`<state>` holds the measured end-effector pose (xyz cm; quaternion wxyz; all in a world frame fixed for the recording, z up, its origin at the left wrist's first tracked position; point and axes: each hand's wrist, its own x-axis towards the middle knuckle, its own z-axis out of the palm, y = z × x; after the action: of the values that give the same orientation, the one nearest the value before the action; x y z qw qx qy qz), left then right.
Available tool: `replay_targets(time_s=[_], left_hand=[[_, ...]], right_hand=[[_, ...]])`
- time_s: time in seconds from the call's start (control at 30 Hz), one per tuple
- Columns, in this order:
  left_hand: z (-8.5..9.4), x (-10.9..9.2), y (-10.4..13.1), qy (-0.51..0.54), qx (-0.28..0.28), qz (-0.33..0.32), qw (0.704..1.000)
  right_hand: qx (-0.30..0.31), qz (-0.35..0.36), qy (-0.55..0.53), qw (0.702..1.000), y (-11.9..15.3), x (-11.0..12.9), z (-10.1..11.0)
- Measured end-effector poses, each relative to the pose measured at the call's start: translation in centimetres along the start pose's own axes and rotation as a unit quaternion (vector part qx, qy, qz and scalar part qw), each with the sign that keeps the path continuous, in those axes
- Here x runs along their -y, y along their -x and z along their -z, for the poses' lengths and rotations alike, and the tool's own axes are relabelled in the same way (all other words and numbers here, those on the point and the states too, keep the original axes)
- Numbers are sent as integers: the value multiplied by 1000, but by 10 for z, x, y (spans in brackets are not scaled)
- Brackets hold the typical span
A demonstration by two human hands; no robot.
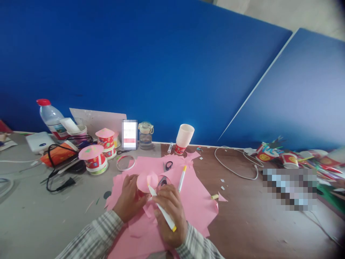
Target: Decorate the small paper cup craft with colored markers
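Observation:
My right hand (171, 212) is closed around a white marker (167, 214) with a yellow end, its tip against a rounded pink paper piece (144, 182). My left hand (131, 199) curls around the near left side of that paper piece; what lies under it is mostly hidden. Beneath both hands spread large pink paper sheets (195, 207). Just beyond my right hand lie scissors (162, 181), partly covered, and a second pair of scissors (168, 166). Another white marker (182, 178) with a yellow cap rests on the pink sheets.
Red paper cups with pink paper tops (93, 158) stand at the left beside a black cable (66, 184). A roll of tape (125, 163), a glass jar (146, 136) and stacked white cups (185, 135) are farther back. A white cable (229, 172) curves across the right side.

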<state>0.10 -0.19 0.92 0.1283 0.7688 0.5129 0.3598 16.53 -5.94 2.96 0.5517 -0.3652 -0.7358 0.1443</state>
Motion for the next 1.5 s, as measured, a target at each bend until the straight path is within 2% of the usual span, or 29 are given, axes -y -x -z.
replay_targets(time_s=[0.3,0.57,0.77,1.13,1.3,1.5], left_hand=[[-2,1,1,-20,-6,-4,1000],[-2,2,1,-12,-3,2,1000],[-2,1,1,-6,10,14,1000],[-1,1,0,-4,1,6,1000],[-1,-1,0,-7,6,11,1000],[-2,1,1,-9,-5,11,1000]], right_hand=[[27,19,1,999,1,2,-1],[87,51,86,991,4,0,-2],[79,42,82,993,4,1,1],[62,45,83,994,4,2,13],[64,58,76,993,7,1,11],[106,81,103,986,4,4,3]])
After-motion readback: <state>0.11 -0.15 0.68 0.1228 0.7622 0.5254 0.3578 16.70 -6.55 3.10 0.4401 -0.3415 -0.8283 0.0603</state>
